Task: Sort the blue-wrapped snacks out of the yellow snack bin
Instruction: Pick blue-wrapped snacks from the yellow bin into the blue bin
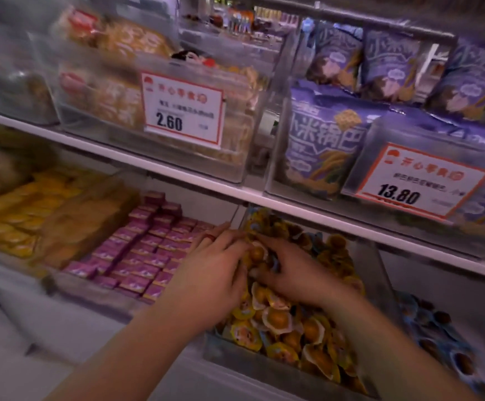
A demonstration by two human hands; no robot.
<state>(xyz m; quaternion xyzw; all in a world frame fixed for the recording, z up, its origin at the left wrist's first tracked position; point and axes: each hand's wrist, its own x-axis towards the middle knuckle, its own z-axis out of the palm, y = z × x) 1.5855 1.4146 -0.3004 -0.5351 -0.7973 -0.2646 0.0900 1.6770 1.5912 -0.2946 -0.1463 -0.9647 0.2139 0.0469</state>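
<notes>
1. Because the whole view is motion-blurred, the stacked yellow packets in the clear plastic bin at far left (18, 215) cannot be read, and the frame edge cuts them off.
2. Small pink boxes in rows (146, 250) lie just beside the left hand (212, 273), which wears a red ring and rests with fingers bent over the yellow snacks; its grip is hidden.
3. The clear yellow snack bin (264, 363) holds round yellow-wrapped snacks (276, 316).
4. The right hand (290, 270) perhaps pinches one yellow snack.
5. Blue-wrapped snacks (438, 340) fill the neighbouring bin, cut off at right.
6. The white shelf edge (351, 224) hangs close above both hands.
</notes>
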